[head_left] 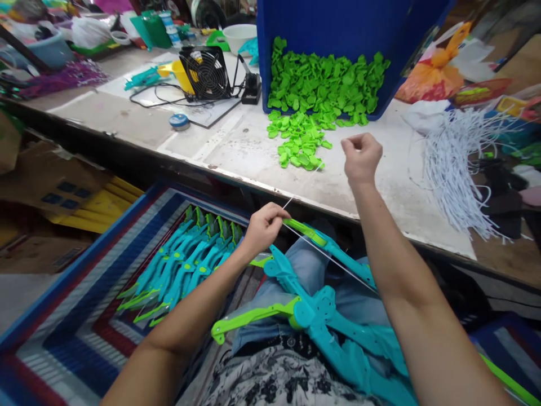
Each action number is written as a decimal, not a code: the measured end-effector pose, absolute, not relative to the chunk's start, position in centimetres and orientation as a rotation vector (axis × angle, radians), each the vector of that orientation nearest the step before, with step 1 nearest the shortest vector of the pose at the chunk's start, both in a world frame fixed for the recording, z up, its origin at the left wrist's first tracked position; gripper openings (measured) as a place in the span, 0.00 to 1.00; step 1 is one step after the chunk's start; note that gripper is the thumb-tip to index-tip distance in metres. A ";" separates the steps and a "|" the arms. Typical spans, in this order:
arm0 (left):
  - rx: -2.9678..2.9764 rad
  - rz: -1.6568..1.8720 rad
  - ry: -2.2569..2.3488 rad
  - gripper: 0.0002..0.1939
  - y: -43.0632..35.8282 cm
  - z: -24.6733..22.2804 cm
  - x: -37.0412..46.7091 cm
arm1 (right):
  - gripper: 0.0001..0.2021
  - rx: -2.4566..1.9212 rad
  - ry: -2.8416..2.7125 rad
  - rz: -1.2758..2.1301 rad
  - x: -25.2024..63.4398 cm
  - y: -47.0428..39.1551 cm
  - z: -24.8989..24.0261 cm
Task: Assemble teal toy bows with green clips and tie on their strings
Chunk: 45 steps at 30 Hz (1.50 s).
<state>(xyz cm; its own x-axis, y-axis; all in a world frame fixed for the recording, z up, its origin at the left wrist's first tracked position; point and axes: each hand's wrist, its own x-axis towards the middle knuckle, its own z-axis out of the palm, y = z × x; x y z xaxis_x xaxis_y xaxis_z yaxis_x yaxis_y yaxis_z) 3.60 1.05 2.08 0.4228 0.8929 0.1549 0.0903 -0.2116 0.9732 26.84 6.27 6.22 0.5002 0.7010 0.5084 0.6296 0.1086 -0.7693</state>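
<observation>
A jointed turquoise and lime-green plastic frame (310, 310) lies across my lap, its long arms pointing different ways. At the end of one lime-green arm (302, 226), my left hand (265, 226) is closed in a pinch on a thin white cord (329, 255). This cord runs along the arm, and a short end sticks up past my fingers. Above the table edge, my right hand (364, 158) is raised with thumb and fingertips pressed together. Whatever it holds, if anything, is too small to make out. Small green plastic pieces (298, 141) lie just left of it.
A tipped blue bin (325, 25) spills green pieces onto the table (236, 141). White cords (456, 163) hang in a bundle at right. A black fan (207, 73) and a round blue tin (179, 121) stand at left. Folded turquoise frames (186, 259) fill part of a striped basket (76, 316).
</observation>
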 end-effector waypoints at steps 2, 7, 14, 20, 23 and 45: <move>1.405 0.846 0.865 0.13 2.1 2.9 3.8 | 0.07 -1.476 -1.334 0.113 23.7 3.9 6.5; 1.005 0.888 0.903 0.13 4.5 4.9 3.8 | 0.04 -1.213 -1.628 0.223 15.9 -1.6 3.6; 1.653 0.805 1.077 0.03 4.0 6.2 1.0 | 0.05 -1.234 -1.331 0.471 15.4 -1.0 1.4; 0.952 0.931 1.025 0.06 3.0 5.4 2.6 | 0.06 -1.217 -1.403 0.375 14.1 -1.7 1.4; 0.835 0.919 0.981 0.09 2.9 5.1 3.1 | 0.07 -1.232 -1.404 0.345 14.2 -1.6 1.5; 0.783 0.777 0.878 0.05 3.4 4.9 2.3 | 0.05 -1.121 -1.628 0.368 16.7 0.3 2.8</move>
<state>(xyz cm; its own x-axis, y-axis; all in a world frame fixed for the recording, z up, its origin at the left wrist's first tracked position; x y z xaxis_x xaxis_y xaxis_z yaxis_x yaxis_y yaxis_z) 2.27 3.39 4.89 0.4194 0.8342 -0.3581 -0.2535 0.4864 0.8362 16.74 0.32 2.78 0.0174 0.8094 0.5870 0.4779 0.5090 -0.7159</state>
